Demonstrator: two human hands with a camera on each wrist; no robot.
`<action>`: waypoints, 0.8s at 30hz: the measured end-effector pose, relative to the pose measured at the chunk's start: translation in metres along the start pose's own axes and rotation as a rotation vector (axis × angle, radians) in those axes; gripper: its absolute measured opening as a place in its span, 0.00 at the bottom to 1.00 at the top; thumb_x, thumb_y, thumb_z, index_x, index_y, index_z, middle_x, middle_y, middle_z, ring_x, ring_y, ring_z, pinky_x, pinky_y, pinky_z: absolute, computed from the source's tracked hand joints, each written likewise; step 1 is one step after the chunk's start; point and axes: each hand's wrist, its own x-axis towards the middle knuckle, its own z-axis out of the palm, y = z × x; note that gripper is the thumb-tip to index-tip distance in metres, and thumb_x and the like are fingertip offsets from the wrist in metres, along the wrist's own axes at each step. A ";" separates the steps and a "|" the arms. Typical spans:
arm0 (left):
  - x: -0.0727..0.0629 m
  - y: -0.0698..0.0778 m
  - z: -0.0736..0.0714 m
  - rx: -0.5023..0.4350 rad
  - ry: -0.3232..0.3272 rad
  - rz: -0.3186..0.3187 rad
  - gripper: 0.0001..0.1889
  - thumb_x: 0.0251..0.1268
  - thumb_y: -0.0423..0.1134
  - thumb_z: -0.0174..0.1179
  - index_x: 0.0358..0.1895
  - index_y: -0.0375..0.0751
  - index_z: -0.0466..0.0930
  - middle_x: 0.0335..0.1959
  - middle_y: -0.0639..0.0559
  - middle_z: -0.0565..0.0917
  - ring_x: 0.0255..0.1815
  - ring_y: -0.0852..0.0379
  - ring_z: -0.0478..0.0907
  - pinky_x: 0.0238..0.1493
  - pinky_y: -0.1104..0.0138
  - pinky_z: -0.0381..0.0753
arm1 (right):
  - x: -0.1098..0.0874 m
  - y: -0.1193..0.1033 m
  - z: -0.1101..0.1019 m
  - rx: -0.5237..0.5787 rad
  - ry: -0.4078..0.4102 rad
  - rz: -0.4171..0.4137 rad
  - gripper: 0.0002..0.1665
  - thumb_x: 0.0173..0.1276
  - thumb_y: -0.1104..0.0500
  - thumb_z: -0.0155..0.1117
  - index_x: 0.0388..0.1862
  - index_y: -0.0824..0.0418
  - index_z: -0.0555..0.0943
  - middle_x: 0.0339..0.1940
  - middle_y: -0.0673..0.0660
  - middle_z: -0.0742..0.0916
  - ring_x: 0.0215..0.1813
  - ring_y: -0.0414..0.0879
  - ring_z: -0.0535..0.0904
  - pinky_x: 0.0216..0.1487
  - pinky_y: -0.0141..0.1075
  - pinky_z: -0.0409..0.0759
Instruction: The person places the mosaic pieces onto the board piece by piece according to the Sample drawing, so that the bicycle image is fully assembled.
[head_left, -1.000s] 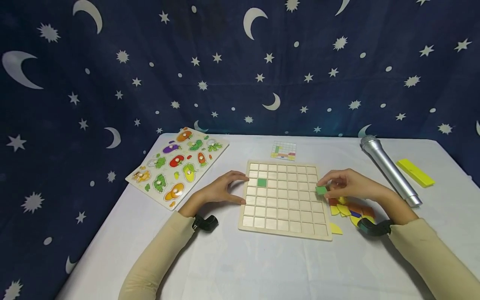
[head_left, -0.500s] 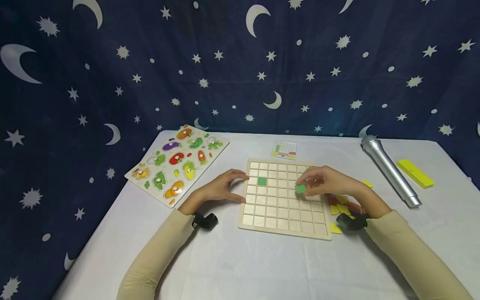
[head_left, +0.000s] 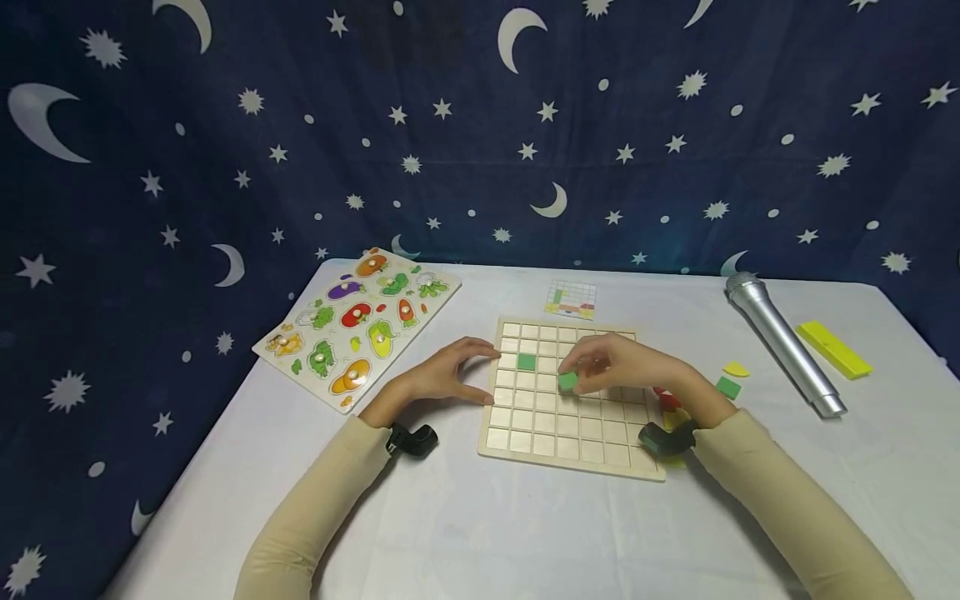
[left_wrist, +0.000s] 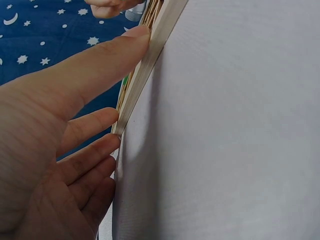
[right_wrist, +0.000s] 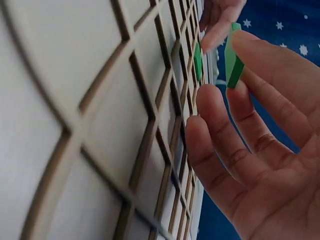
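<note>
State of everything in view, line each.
Grid board: lying flat
Placed green tile: in a cell
Held green tile: pinched, raised off board
Right hand: pinching it
Left hand: touching board's left edge
Loose green tile: flat, right of board
Tile pile: partly hidden
Pattern card: lying flat
Vegetable puzzle: lying flat
Microphone: lying down
Yellow block: lying down

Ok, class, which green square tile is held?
The green square tile pinched by the right hand above the wooden grid board; a second tile lies on it, a third tile on white tablecloth.
</note>
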 end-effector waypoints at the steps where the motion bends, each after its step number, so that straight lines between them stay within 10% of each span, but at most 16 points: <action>1: 0.000 0.000 0.000 0.000 -0.002 -0.002 0.37 0.49 0.37 0.76 0.65 0.34 0.72 0.66 0.37 0.69 0.71 0.42 0.62 0.73 0.52 0.58 | 0.002 -0.001 0.002 0.006 -0.004 -0.009 0.18 0.61 0.64 0.71 0.50 0.66 0.83 0.42 0.59 0.84 0.36 0.44 0.78 0.44 0.32 0.80; 24: 0.002 0.000 0.001 -0.005 -0.010 -0.022 0.37 0.50 0.38 0.76 0.66 0.35 0.71 0.67 0.38 0.68 0.71 0.43 0.62 0.73 0.51 0.58 | 0.038 -0.013 0.026 -0.046 0.067 0.029 0.17 0.57 0.67 0.73 0.46 0.69 0.84 0.39 0.60 0.83 0.30 0.41 0.76 0.32 0.30 0.76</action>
